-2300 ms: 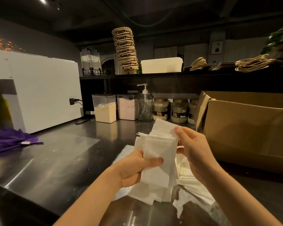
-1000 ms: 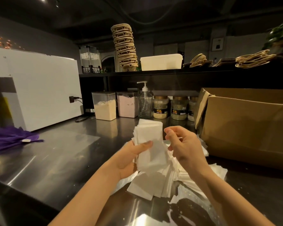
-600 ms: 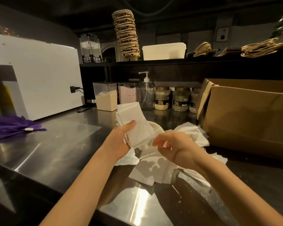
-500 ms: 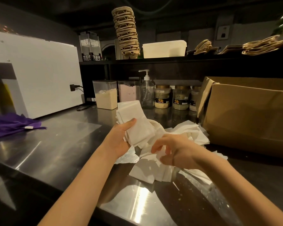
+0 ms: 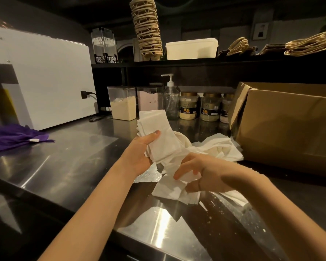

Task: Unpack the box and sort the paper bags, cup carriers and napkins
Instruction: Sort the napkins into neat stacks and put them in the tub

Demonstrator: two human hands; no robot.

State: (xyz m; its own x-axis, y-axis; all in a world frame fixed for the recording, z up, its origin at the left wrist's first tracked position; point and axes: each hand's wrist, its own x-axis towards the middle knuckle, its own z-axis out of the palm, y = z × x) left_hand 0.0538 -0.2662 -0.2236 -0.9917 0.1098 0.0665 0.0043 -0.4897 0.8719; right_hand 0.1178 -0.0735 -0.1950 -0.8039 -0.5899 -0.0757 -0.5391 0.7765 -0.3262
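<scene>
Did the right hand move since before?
Yes. The right hand dropped from the top of the napkin stack, level with the cardboard box's middle, to the loose napkins by the box's bottom edge.

The left hand (image 5: 141,153) and right hand (image 5: 205,176) are bare; both forearms (image 5: 94,210) are uncovered as far as they show

a steel counter (image 5: 73,157) carries a loose heap of napkins (image 5: 220,147) beside a cardboard box (image 5: 290,129), a purple cloth (image 5: 13,136), a white machine (image 5: 45,81), powder tubs (image 5: 123,106), a pump bottle (image 5: 170,102) and jars (image 5: 188,107).
</scene>
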